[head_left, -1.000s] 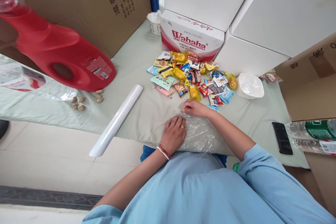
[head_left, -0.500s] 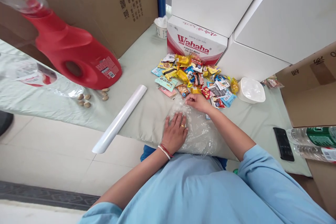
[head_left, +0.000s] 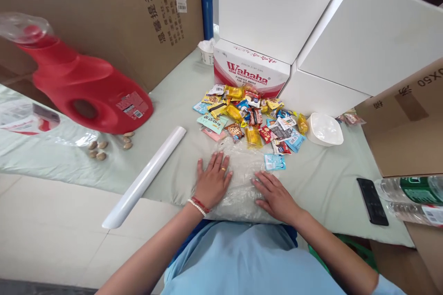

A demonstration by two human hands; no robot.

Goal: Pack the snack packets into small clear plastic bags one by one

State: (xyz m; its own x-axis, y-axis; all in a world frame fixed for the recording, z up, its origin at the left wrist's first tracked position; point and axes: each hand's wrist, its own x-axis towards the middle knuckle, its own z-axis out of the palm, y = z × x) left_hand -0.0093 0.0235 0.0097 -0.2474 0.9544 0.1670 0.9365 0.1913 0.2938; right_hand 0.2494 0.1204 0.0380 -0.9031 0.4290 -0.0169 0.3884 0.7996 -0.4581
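A clear plastic bag [head_left: 238, 179] lies flat on the cloth-covered table in front of me. My left hand [head_left: 213, 179] rests on its left part, palm down with fingers spread, a ring and bracelets on it. On its right edge lies my right hand [head_left: 275, 193], flat with fingers apart. Just beyond the bag is a pile of small wrapped snacks [head_left: 255, 117] in many colours. A light blue packet [head_left: 275, 162] lies near my right fingertips, and a yellow packet [head_left: 254, 137] sits at the bag's far edge.
Left are a white tube-like roll [head_left: 147, 175] overhanging the table edge, several nuts [head_left: 101, 156] and a large red jug [head_left: 93, 92]. A Wahaha carton [head_left: 251, 69] stands behind the snacks. Right are a white bowl [head_left: 325, 130], a phone [head_left: 373, 201] and plastic bottles [head_left: 415, 190].
My right hand has moved from the bag's far edge back toward me and now lies flat. The bag looks more spread out. The view has shifted a little.
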